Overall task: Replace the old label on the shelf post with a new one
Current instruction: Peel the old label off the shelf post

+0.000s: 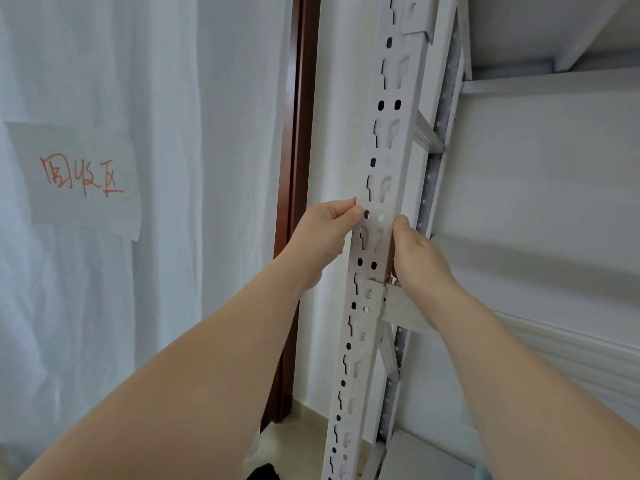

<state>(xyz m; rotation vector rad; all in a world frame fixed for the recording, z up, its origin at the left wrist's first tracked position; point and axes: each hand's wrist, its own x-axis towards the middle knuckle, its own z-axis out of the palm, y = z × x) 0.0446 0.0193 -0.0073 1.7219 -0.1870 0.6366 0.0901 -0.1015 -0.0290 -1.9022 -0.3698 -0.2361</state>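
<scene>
Left hand (323,233) pinches post (384,140) left edge, right hand (417,252) grips right edge opposite. Label possibly between them, indistinct; post runs upright.

White perforated shelf post (398,161) stands slightly tilted, keyhole slots (389,131) running down its face
</scene>
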